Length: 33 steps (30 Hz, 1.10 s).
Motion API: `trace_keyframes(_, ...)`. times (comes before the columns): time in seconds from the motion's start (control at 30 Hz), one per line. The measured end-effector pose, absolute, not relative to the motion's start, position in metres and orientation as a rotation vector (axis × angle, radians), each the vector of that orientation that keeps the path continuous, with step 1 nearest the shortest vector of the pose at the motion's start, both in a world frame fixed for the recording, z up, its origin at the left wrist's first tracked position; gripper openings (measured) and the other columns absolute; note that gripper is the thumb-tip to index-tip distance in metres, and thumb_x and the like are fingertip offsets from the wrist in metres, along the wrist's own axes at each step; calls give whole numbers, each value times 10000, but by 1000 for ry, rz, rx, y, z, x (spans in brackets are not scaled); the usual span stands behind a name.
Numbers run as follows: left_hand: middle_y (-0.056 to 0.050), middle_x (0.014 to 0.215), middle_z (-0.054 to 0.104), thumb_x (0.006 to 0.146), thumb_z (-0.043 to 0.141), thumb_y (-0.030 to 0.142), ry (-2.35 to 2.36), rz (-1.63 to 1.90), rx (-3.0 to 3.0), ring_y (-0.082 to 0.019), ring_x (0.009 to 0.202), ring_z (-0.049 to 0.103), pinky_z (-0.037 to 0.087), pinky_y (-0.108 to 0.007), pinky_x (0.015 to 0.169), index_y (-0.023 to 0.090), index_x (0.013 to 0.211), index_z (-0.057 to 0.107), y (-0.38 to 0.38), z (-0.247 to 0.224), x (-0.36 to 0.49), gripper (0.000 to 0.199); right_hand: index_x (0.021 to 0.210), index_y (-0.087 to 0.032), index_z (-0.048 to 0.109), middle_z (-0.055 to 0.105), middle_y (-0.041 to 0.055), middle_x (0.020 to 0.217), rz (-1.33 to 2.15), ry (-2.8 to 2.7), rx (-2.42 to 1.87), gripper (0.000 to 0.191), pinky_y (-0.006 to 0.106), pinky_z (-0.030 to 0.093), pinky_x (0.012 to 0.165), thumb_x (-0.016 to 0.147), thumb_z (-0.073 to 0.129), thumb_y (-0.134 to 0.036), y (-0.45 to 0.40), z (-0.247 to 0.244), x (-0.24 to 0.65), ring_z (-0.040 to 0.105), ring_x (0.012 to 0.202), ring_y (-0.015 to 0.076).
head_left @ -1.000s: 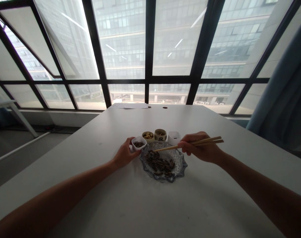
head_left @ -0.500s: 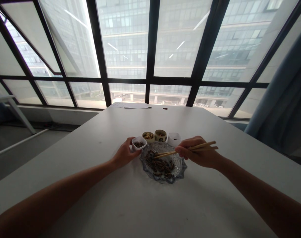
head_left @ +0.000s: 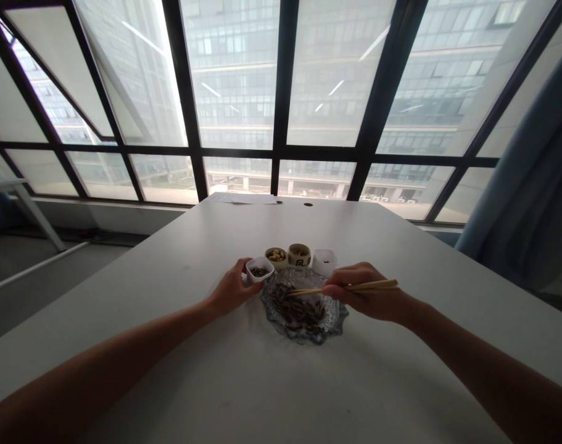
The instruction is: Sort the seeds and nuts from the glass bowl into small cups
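Observation:
My left hand (head_left: 234,287) grips a small white cup (head_left: 261,277) by its side, beside the left rim of a clear glass bowl. Dark, elongated pieces that look like sunflower seeds (head_left: 258,271) lie inside the cup. More of the same dark seeds (head_left: 301,314) are spread in the scalloped glass bowl (head_left: 338,324). Over the bowl's right side, my right hand (head_left: 366,290) is closed on a pair of wooden chopsticks (head_left: 376,285). Their tips point left and reach the seeds at the bowl's upper left; whether a seed is pinched between them, I cannot tell.
Behind the bowl stand a cup of pale nuts (head_left: 276,256), a cup with a dark character on it (head_left: 300,261) and a second white cup (head_left: 324,264). White paper (head_left: 243,198) lies at the far end of the white table (head_left: 206,382). A blue curtain (head_left: 521,197) hangs at right.
My right hand has shifted slightly left and down, and the chopsticks lie flatter with their ends closer together. My left hand still keeps the white cup in almost the same place.

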<state>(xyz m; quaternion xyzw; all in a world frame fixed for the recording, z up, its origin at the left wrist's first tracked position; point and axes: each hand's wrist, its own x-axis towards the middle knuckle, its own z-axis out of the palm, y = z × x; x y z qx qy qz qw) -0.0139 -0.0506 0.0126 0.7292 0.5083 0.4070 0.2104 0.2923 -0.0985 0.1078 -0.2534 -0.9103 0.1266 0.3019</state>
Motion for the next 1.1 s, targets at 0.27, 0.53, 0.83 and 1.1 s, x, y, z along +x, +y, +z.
trace_keyframes(0.27, -85, 1020, 694, 727, 713, 413, 1399, 1137, 2018, -192, 799, 665, 516, -297, 715, 182, 1228, 532, -51, 12, -14, 582, 748, -146, 681, 612, 4, 561, 326, -2444, -616, 331, 186, 380, 445, 981, 553, -345, -99, 104, 290, 512, 446, 73)
trace_keyframes(0.53, -94, 1027, 695, 739, 692, 422, 1386, 1110, 2009, -191, 797, 660, 511, -302, 723, 171, 1241, 520, -50, 12, -14, 587, 766, -158, 689, 640, 9, 541, 345, -2377, -619, 315, 182, 421, 435, 978, 552, -346, -98, 105, 291, 566, 437, 88)
trace_keyframes(0.83, -84, 1014, 700, 735, 716, 412, 1344, 1134, 2009, -187, 803, 665, 513, -278, 700, 179, 1238, 539, -50, 13, -14, 582, 744, -172, 706, 681, 26, 539, 182, -2123, -772, 310, 212, 495, 389, 951, 583, -368, -100, 131, 314, 621, 406, 123)
trace_keyframes(1.1, -92, 1020, 692, 750, 690, 428, 1380, 1102, 2026, -183, 769, 661, 508, -290, 697, 172, 1252, 524, -49, 12, -14, 588, 668, -183, 669, 659, 49, 520, -6, -1970, -1066, 446, 271, 491, 390, 919, 579, -540, -99, 145, 329, 609, 399, 153)
